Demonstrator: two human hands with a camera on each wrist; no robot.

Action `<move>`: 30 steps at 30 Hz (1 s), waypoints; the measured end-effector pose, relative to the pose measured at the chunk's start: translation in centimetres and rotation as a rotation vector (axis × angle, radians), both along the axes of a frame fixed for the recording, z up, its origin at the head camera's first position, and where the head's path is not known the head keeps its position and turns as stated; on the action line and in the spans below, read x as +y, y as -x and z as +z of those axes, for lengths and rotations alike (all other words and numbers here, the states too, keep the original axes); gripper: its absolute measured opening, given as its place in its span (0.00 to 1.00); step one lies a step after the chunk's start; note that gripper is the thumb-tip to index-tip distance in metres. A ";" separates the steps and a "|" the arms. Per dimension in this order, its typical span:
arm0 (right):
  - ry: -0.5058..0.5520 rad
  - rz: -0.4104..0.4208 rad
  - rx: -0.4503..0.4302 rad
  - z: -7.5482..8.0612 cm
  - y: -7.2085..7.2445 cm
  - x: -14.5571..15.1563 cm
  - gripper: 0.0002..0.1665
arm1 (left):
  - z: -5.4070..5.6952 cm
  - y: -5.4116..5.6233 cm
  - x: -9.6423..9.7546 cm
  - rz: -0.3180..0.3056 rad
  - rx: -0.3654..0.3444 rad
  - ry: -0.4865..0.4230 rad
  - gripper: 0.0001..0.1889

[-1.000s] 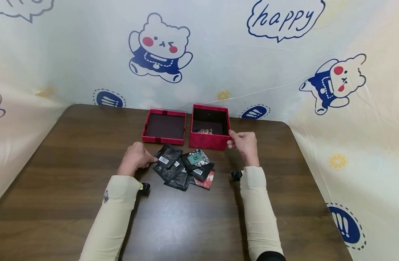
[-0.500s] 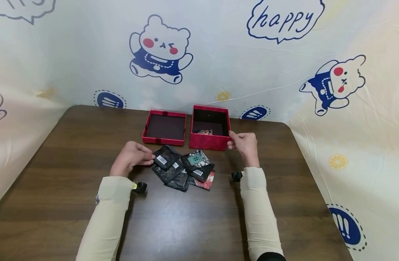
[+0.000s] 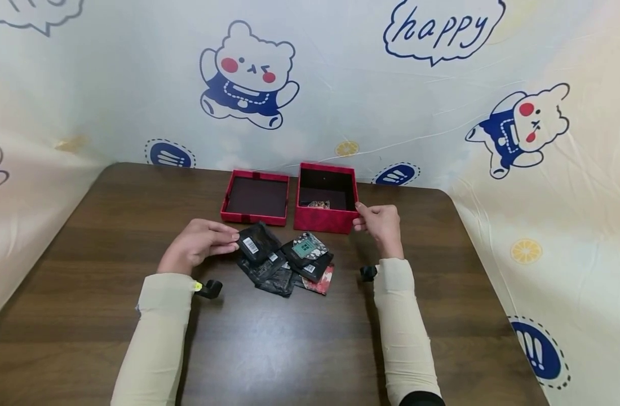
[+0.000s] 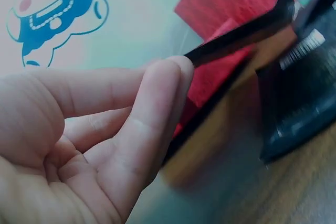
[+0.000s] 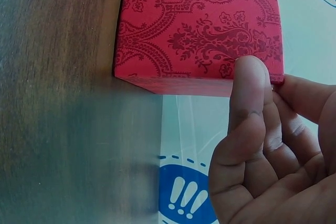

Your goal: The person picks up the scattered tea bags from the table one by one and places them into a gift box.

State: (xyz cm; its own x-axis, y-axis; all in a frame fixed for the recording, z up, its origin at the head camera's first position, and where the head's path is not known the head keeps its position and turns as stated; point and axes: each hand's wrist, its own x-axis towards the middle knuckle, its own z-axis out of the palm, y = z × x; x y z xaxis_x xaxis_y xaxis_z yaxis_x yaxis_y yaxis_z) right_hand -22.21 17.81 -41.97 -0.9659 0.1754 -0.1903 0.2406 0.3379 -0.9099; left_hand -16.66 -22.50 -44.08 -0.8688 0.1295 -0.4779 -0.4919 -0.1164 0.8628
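The left hand [image 3: 198, 243] pinches a black packet [image 3: 260, 241] by its edge, atop the pile [image 3: 278, 282] on the bench [image 3: 269, 349]; the right hand [image 3: 381, 226] grips a red box [image 3: 321, 221] at its near corner. Picking out one packet seems in hand; next calls for lifting it clear.

Partly hidden
I can't identify the small item [image 3: 320, 204] in the red box [image 3: 327, 167]; its front wall [image 3: 317, 221] covers part.
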 end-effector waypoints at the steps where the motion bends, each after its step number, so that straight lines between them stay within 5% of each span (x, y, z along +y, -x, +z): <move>1: 0.002 -0.002 0.000 0.0 0.0 0.0 0.22 | 0.1 0.0 0.0 -0.002 0.002 -0.012 0.15; 17: 0.008 -0.001 -0.008 0.0 0.1 0.1 0.23 | 3.2 0.9 1.1 -0.041 0.094 -0.198 0.06; 30: 0.016 -0.004 0.002 0.1 0.0 0.0 0.22 | 6.0 3.3 4.2 0.077 0.091 -0.253 0.10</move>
State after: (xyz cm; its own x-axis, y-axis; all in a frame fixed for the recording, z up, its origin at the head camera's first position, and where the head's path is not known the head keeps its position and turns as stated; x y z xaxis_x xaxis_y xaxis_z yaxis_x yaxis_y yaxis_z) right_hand -22.26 17.83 -41.84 -0.9657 0.1759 -0.1909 0.2398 0.3228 -0.9156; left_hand -19.97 -18.26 -38.04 -0.9186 0.1670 -0.3581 -0.3950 -0.3679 0.8418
